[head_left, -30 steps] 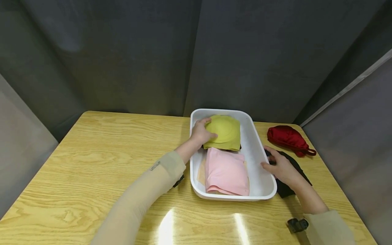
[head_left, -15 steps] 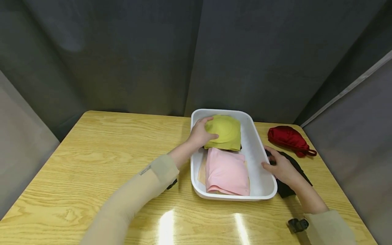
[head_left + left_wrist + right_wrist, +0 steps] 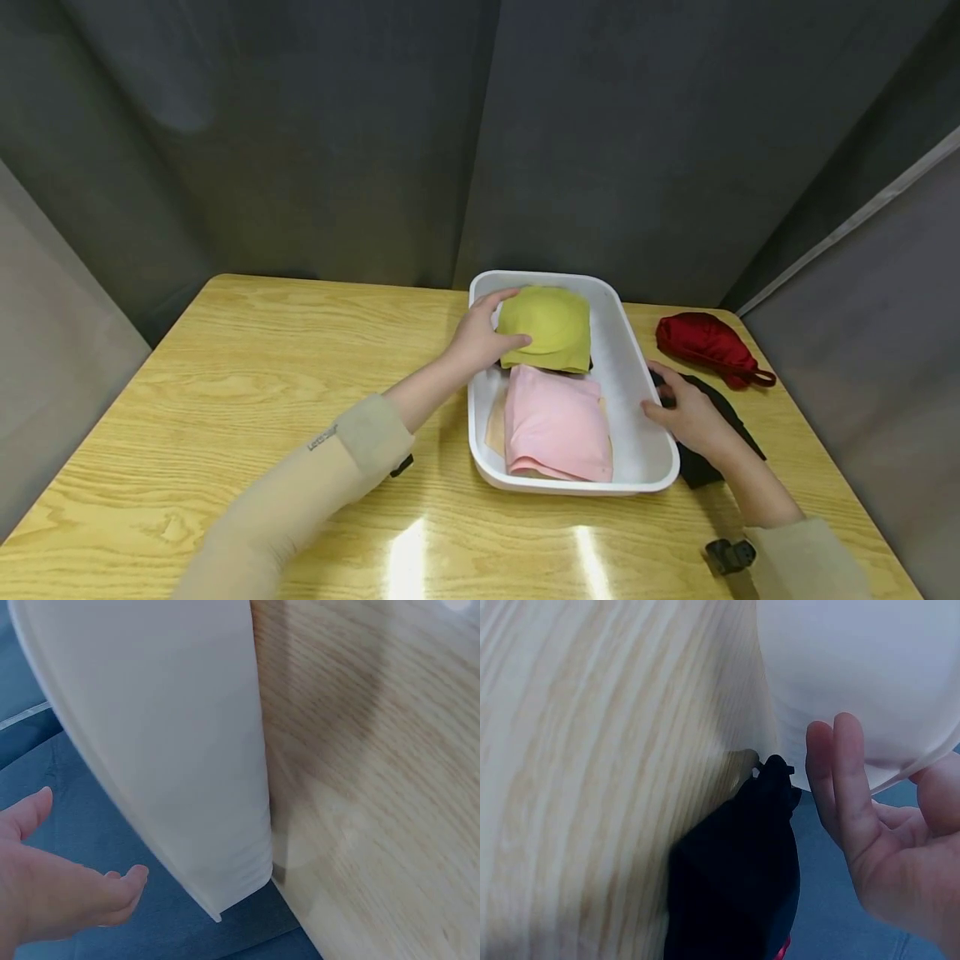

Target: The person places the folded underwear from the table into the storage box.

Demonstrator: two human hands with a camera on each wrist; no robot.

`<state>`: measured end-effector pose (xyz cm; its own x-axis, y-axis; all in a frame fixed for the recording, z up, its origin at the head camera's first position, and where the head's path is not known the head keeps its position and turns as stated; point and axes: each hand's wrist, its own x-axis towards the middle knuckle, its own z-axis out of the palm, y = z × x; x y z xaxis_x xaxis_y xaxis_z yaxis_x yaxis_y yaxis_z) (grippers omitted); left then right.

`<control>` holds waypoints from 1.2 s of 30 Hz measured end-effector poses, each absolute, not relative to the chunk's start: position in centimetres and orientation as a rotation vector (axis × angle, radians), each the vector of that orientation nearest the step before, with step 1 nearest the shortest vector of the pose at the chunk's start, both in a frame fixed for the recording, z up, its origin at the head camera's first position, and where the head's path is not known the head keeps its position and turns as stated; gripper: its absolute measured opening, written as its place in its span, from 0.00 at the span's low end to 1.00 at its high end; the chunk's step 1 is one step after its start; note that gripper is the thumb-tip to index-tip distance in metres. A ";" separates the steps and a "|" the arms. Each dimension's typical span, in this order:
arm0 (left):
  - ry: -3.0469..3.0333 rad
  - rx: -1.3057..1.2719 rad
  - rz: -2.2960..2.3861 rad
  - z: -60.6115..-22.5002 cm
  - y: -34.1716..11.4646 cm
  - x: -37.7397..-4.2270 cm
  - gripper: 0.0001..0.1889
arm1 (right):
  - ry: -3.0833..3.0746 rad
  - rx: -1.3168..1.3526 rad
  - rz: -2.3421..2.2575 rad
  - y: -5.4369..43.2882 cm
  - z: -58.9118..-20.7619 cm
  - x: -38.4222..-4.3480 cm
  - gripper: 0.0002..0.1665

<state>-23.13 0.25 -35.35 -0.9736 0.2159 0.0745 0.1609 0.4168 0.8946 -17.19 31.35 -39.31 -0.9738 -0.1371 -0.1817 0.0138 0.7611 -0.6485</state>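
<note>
1. Fingers and thumb of the left hand (image 3: 474, 340) spread apart in the head view, overlapping the left edge of the yellow-green garment (image 3: 551, 333); I cannot tell whether they touch it. That garment lies at the far end of the white tub (image 3: 637, 442), with the pink garment (image 3: 558, 425) at the near end over beige cloth (image 3: 495, 429). The right hand (image 3: 697, 421) sets its thumb inside the right rim and its fingers outside, which I judge a light pinch. Right of the tub lie the black garment (image 3: 701, 471) and, farther off, the red garment (image 3: 705, 342). If the left thumb snags, I'd expect the yellow-green fold to open.

2. On my left wrist feed, the tub's outer wall hides its contents; the hand sits past the rim, thumb well apart from the fingers. Catching that rim could jolt the tub.

3. My right wrist feed shows straight fingers along the outside wall, black garment just beside. An uneven pull there could tilt the tub and slide both piles.
</note>
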 end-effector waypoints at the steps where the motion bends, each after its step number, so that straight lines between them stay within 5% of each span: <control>1: 2.594 0.351 1.644 -35.3 0.1 -22.9 0.37 | 2.741 -0.095 -1.010 31.4 -39.3 -17.2 0.45; 36: 2.573 0.355 1.813 -36.0 -5.0 -17.3 0.43 | 2.743 -0.098 -1.040 31.4 -39.6 -17.1 0.44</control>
